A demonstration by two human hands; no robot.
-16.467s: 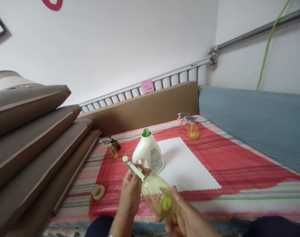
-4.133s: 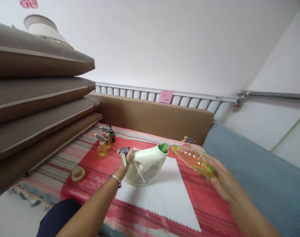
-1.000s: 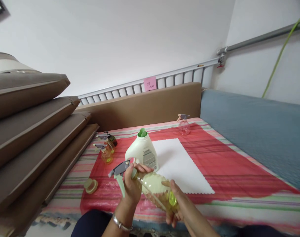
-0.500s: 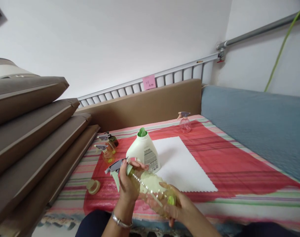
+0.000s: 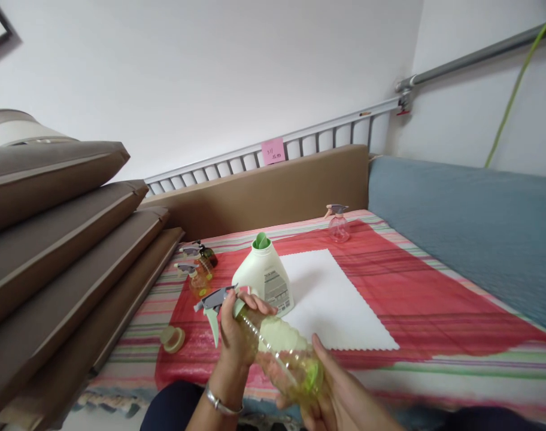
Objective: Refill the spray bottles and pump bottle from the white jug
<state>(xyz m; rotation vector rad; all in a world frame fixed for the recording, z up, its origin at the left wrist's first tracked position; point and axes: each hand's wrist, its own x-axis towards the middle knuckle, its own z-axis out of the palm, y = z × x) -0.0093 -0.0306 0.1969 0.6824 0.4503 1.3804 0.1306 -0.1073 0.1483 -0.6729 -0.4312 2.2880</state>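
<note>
A clear yellow-green spray bottle lies tilted across my hands, its grey-and-green trigger head pointing left. My left hand is closed around its neck and shoulder. At the bottle's base, my right hand cups it from below, fingers underneath and the thumb raised off the side. Just behind the spray bottle stands a white detergent bottle with a green spout and no cap on it. A pale round cap sits on the red sheet to the left.
Several small bottles stand at the back left, and a pink spray bottle at the back right. A white scalloped mat lies on the red sheet. Stacked brown cushions rise on the left; a blue padded side bounds the right.
My right hand has shifted lower around the base, with its thumb lifted away from the bottle. My left hand keeps its grip on the neck. The view has shifted slightly.
</note>
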